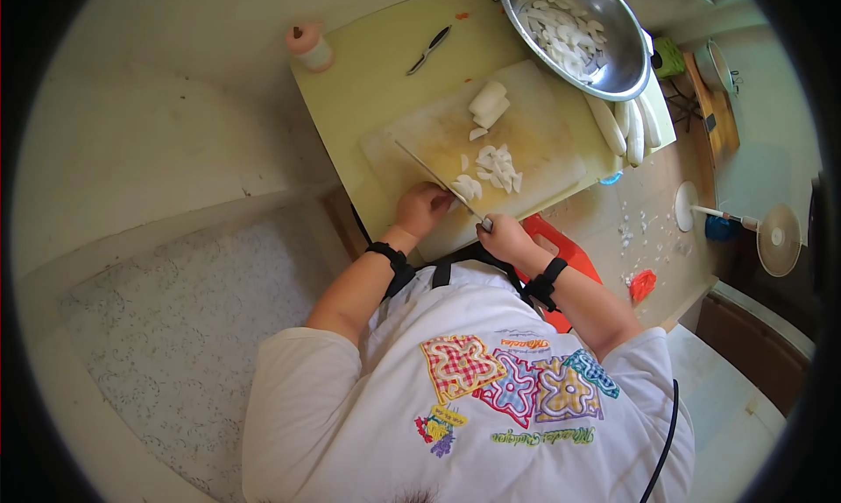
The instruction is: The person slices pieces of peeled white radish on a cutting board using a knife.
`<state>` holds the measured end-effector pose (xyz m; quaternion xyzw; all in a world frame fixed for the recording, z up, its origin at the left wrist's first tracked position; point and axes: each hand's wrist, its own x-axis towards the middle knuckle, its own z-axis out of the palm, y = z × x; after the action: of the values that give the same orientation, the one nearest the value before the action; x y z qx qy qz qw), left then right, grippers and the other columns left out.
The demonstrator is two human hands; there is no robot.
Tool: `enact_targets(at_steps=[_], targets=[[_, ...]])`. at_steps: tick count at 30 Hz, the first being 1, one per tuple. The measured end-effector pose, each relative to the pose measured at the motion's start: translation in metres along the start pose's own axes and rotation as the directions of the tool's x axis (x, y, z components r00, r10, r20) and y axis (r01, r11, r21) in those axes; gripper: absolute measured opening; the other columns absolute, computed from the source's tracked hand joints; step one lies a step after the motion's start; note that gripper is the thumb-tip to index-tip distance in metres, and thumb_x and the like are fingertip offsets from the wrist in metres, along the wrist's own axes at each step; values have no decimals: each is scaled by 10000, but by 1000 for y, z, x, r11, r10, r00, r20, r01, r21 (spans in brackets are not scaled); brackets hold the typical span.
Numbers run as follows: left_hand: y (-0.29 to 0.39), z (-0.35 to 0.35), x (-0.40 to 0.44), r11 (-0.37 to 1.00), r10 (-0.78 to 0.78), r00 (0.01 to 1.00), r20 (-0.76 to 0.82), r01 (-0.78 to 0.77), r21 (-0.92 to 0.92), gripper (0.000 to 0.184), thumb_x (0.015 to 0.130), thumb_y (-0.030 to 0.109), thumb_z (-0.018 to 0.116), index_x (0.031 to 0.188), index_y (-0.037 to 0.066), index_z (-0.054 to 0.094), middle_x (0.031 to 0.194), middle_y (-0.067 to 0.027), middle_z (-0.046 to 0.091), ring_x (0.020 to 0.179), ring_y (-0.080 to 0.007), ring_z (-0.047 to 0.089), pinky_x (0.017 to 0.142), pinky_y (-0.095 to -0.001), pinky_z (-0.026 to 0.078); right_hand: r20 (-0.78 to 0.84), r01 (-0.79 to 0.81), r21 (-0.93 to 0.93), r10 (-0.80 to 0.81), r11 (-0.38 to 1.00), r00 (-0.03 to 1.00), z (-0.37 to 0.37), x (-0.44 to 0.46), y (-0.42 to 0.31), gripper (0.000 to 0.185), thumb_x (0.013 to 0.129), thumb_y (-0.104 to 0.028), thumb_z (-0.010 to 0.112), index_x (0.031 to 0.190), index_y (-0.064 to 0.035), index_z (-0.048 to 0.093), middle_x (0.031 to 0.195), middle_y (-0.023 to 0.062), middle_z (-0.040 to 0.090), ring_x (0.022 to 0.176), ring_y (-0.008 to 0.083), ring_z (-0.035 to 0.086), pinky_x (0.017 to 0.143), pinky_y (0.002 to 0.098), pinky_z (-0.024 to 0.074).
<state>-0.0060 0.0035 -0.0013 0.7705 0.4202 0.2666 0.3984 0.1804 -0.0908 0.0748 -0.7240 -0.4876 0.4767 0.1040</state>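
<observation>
My right hand is wrapped round the handle of a knife, whose blade points up and left over the white cutting board. Close to the blade's near side, my left hand has its fingers curled at the board's front edge; what they hold, if anything, is hidden. Just beyond the blade lie a few white slices, with a larger pile of cut pieces to their right. Thick peeled white chunks rest farther back on the board.
A metal bowl of white slices stands at the table's back right, beside several long white vegetables. A peeler and a pink-lidded container are at the back left. A red stool is below the table's right edge.
</observation>
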Motion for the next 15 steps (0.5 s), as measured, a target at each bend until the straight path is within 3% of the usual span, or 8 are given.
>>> enact_targets(at_steps=[6, 11, 15], targets=[[-1, -2, 1, 1000, -14, 999, 44, 14, 2, 145, 799, 177, 747, 836, 44, 701, 811, -116, 667, 675, -250, 665, 620, -341, 527, -19, -34, -21, 34, 999, 999, -2, -2, -4, 240, 842, -200, 577, 921, 9, 664, 877, 280, 653, 844, 444, 633, 766, 475, 507], [2, 3, 2, 997, -82, 995, 55, 82, 7, 204, 806, 213, 762, 815, 19, 699, 792, -124, 667, 660, -245, 657, 620, -343, 519, -58, -116, 79, 121, 990, 991, -15, -8, -6, 266, 823, -250, 614, 834, 9, 676, 826, 272, 651, 802, 442, 633, 731, 479, 505], [4, -1, 5, 993, -112, 990, 89, 107, 56, 210, 802, 213, 764, 823, 13, 707, 800, -133, 671, 669, -248, 656, 634, -341, 519, -78, -70, 136, 81, 988, 994, -14, 2, 12, 276, 824, -280, 619, 902, -25, 694, 817, 238, 671, 773, 396, 652, 712, 452, 505]])
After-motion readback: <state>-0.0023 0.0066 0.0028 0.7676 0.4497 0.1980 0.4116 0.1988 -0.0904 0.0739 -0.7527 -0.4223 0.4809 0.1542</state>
